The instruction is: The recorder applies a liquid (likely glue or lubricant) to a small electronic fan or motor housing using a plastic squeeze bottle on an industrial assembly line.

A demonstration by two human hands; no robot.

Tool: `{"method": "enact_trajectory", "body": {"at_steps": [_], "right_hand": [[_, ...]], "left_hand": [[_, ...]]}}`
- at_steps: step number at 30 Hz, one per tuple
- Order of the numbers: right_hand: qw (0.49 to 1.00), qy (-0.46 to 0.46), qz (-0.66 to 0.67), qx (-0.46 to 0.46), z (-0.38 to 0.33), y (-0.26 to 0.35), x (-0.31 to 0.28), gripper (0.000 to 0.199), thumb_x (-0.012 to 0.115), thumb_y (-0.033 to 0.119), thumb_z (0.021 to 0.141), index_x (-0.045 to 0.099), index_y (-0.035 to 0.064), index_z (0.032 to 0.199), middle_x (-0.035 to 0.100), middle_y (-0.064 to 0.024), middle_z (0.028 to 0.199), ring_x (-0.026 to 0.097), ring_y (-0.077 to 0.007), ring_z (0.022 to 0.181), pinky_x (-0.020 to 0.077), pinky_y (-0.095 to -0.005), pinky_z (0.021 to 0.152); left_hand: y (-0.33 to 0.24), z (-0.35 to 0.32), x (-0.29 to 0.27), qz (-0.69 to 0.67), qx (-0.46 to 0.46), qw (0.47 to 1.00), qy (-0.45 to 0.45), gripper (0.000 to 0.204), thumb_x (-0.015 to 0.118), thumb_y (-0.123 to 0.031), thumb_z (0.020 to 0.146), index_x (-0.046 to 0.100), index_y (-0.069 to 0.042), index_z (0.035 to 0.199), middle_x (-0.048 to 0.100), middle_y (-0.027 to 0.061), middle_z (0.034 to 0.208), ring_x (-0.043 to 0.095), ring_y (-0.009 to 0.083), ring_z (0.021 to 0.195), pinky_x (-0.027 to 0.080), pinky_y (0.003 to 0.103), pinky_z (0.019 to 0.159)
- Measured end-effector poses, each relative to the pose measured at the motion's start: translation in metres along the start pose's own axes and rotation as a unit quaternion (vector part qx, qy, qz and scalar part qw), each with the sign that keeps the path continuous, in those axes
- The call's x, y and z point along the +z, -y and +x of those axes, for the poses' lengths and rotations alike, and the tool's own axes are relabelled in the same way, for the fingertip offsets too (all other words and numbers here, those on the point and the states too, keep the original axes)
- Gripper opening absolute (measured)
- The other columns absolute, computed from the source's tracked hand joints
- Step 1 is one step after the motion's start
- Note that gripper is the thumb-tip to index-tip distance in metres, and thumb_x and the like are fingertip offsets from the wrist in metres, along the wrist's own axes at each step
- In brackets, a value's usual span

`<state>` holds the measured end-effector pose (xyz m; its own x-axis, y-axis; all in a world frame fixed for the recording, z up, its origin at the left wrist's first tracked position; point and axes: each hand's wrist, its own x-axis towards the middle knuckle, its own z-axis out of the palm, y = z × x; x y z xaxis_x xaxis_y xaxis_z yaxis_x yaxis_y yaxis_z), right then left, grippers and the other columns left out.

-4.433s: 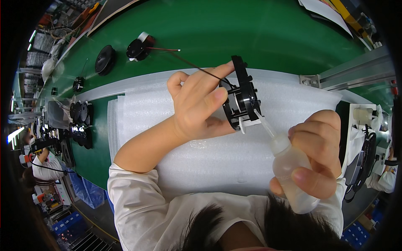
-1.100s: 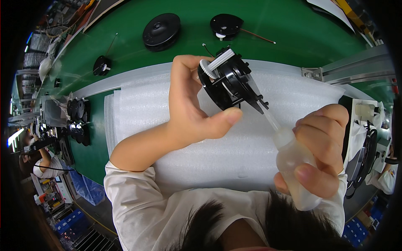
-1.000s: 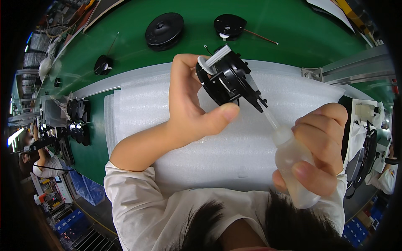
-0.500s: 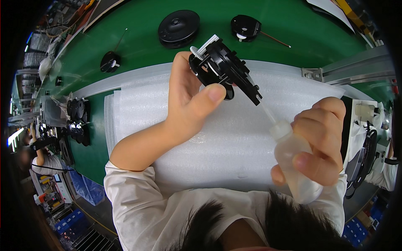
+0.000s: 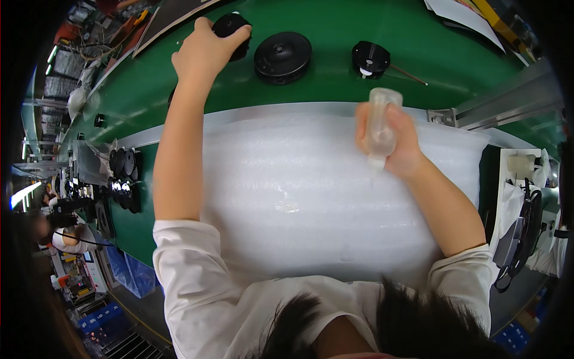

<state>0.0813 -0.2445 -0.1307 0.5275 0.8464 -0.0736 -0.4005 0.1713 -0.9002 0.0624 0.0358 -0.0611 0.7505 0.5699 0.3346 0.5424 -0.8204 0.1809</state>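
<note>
At the far left of the green bench, my left hand is closed around a black plastic assembly; only part of that piece shows past my fingers. My right hand grips a translucent squeeze bottle over the white foam sheet, its cap end tilted down toward me. The bottle's tip is blurred. Between my hands and farther back sits a round black disc-shaped housing. To its right lies a small round black part with a white knob and a thin wire.
A metal profile crosses the bench at the right, fixed by a bracket. Several black round parts stand at the left. White paper lies far right. A person is at work at the left.
My left hand has carried the black assembly away from me to the far left. My right hand has moved up and inward, turning the bottle cap-down and away from the assembly.
</note>
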Motion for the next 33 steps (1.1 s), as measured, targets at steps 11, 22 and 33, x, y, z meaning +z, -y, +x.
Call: {"method": "enact_trajectory", "body": {"at_steps": [11,22,33], "right_hand": [[0.994,0.063,-0.072,0.054,0.003,0.000,0.012,0.059,0.047,0.064,0.065,0.051,0.0059,0.062,0.047,-0.0022,0.062,0.044,-0.0100,0.059,0.0328,-0.0225,0.050],[0.991,0.090,-0.090,0.045,0.004,0.001,0.013,0.054,0.048,0.059,0.066,0.051,0.0047,0.064,0.046,-0.0028,0.063,0.045,-0.0115,0.061,0.0332,-0.0224,0.053],[0.991,0.112,-0.068,-0.034,-0.006,0.015,0.017,0.056,0.051,0.062,0.064,0.051,0.0052,0.064,0.046,-0.0017,0.063,0.044,-0.0102,0.057,0.0318,-0.0217,0.050]], "left_hand": [[-0.044,0.045,0.031,0.170,0.106,0.979,0.034,0.056,0.058,-0.048,0.067,0.053,-0.011,0.109,0.058,0.0072,0.101,0.056,0.0223,0.094,0.045,0.036,0.073],[-0.175,-0.013,0.060,-0.041,0.591,0.768,0.244,0.054,0.058,0.003,0.061,0.051,-0.021,0.109,0.051,0.0037,0.110,0.050,0.0225,0.099,0.044,0.033,0.078],[-0.061,-0.054,-0.002,-0.586,0.216,0.776,0.084,0.070,0.079,-0.011,0.054,0.040,-0.002,0.112,0.052,0.0140,0.101,0.056,0.0180,0.089,0.049,0.027,0.072]]}}
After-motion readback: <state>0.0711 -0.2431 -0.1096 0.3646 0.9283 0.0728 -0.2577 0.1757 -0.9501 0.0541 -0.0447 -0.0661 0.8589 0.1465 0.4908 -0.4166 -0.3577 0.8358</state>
